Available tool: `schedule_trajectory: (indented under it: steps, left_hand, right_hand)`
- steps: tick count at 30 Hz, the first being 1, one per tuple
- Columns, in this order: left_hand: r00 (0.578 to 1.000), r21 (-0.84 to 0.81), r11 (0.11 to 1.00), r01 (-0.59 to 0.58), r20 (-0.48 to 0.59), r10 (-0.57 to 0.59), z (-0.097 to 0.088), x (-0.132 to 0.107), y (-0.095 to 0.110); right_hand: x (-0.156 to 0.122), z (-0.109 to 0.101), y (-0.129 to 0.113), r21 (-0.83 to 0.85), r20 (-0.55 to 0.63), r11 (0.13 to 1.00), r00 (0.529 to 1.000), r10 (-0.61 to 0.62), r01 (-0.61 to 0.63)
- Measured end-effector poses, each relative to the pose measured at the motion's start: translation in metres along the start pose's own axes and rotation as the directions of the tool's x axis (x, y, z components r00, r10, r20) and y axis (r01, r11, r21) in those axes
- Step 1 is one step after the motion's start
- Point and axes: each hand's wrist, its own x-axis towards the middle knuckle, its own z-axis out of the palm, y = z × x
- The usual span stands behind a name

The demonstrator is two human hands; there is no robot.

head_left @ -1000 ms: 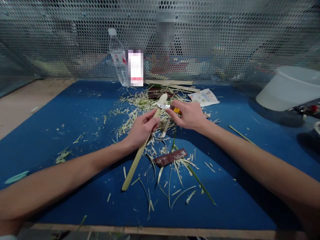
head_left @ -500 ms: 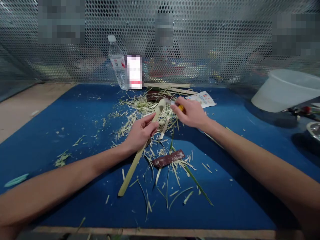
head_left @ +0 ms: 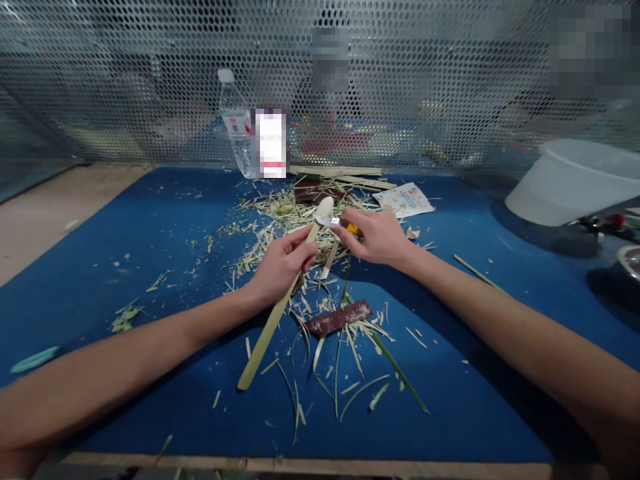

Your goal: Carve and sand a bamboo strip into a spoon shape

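My left hand (head_left: pixel 281 264) is closed around a long pale bamboo strip (head_left: pixel 267 330) whose rounded far end (head_left: pixel 325 205) points away from me. My right hand (head_left: pixel 376 235) grips a small knife with a yellow handle (head_left: pixel 353 229); its short blade (head_left: pixel 325 221) lies against the strip just below the rounded end. Bamboo shavings (head_left: pixel 280 213) are scattered around both hands on the blue mat (head_left: pixel 150 227).
A reddish-brown sanding block (head_left: pixel 339 317) lies near my hands. A water bottle (head_left: pixel 236 123) and bamboo slats (head_left: pixel 340 172) stand by the perforated metal screen (head_left: pixel 150 80). A white bucket (head_left: pixel 575 181) sits right, a printed packet (head_left: pixel 404 199) behind my right hand.
My right hand pushed the knife out past the strip's end, then drew it back against the strip near the tip. The left hand kept holding the strip.
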Motion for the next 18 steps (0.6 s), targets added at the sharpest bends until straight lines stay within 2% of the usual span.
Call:
schedule_trajectory:
  steps: [4, 8, 14, 18]
  left_hand:
    - [0.999, -0.047, 0.998, 0.042, -0.011, -0.042, -0.001, 0.003, -0.002]
    - [0.997, -0.069, 0.995, 0.074, -0.030, -0.076, -0.001, 0.003, -0.001]
    - [1.000, 0.011, 1.000, 0.018, 0.017, -0.018, -0.001, -0.002, 0.002]
    - [1.000, 0.000, 1.000, -0.003, 0.025, 0.003, -0.002, -0.002, 0.000]
  right_hand:
    - [0.002, 0.001, 0.000, -0.034, -0.011, 0.999, 0.999, 0.042, -0.043]
    - [0.008, 0.000, 0.004, -0.065, -0.017, 0.984, 0.987, 0.163, -0.163]
    - [0.014, -0.003, 0.028, -0.129, 0.026, 0.904, 0.910, 0.415, -0.408]
    - [0.011, -0.007, 0.027, -0.076, -0.041, 0.928, 0.931, 0.362, -0.364]
